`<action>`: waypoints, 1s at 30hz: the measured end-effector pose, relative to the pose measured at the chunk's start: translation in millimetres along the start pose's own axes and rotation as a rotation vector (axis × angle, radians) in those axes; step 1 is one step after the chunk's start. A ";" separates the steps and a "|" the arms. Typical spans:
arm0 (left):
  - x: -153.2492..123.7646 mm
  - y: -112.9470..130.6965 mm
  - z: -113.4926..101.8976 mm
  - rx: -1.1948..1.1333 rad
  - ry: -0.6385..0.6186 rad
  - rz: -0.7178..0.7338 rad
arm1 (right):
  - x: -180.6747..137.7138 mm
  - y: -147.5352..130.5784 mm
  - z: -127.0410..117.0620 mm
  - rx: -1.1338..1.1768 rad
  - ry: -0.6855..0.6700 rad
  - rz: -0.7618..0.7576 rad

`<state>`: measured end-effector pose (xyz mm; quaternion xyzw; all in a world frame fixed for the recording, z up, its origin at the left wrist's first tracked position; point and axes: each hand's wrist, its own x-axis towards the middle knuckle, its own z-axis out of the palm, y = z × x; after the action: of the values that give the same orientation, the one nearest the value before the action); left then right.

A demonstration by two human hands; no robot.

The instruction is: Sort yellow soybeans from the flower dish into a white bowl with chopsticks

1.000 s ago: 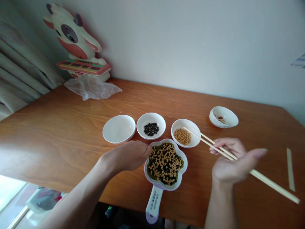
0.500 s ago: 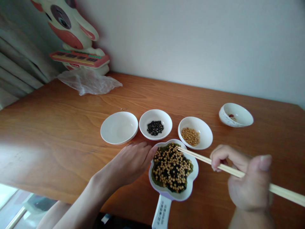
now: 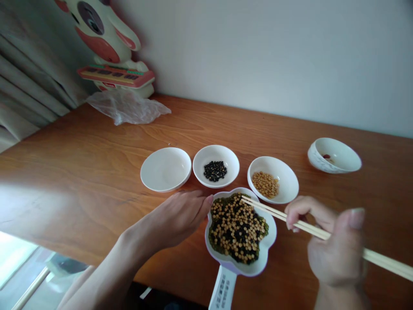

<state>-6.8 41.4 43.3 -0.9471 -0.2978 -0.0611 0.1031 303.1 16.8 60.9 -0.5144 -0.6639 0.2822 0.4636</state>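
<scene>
A flower-shaped white scoop [image 3: 267, 247] with a labelled handle holds mixed yellow, black and small green beans [image 3: 237, 228]. At its upper left rim, my left hand [image 3: 185, 215] is closed with the thumb at the edge; the other fingers are partly hidden. My right hand [image 3: 332, 241] grips a pair of wooden chopsticks [image 3: 277, 213]. Their tips lie close together over the beans near the scoop's far rim; whether they pinch a bean I cannot tell. Behind the scoop are a bowl of black beans [image 3: 215, 171] and a bowl of yellow beans [image 3: 265, 184].
A plain white bowl [image 3: 166, 170] stands left of the black beans. Farther right, a patterned bowl [image 3: 335, 157] has a few reddish bits inside. A clear plastic bag [image 3: 129, 107] and a cow-shaped toy keyboard [image 3: 116, 75] are at the back left, against the wall.
The view has shifted slightly, so the bowls and scoop appear farther right. The chopstick tips stay over the beans near the far rim, and both hands keep their holds.
</scene>
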 end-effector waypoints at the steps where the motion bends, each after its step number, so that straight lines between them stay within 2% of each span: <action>1: -0.1 -1.1 1.7 -0.017 0.014 0.003 | 0.6 -5.7 4.9 0.046 0.038 0.055; 4: 1.7 -2.5 5.0 -0.105 0.029 -0.019 | 0.0 -20.4 20.7 0.157 -0.019 0.133; 7: 4.9 -0.2 2.9 -0.102 0.031 -0.044 | -2.9 -23.2 30.6 0.167 -0.091 0.158; 11: 7.1 5.9 -6.0 -0.102 -0.058 -0.062 | -6.1 -15.4 33.4 0.132 -0.127 0.173; 19: 9.3 11.9 -9.9 -0.067 -0.143 -0.102 | 2.0 -18.4 31.7 0.114 -0.048 0.166; 30: 15.7 14.4 -8.9 -0.143 -0.213 -0.156 | 4.7 -11.3 40.6 0.156 -0.101 0.201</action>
<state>13.9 36.4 52.3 -0.9272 -0.3744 0.0111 -0.0020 261.4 21.9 55.5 -0.5261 -0.6074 0.4034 0.4376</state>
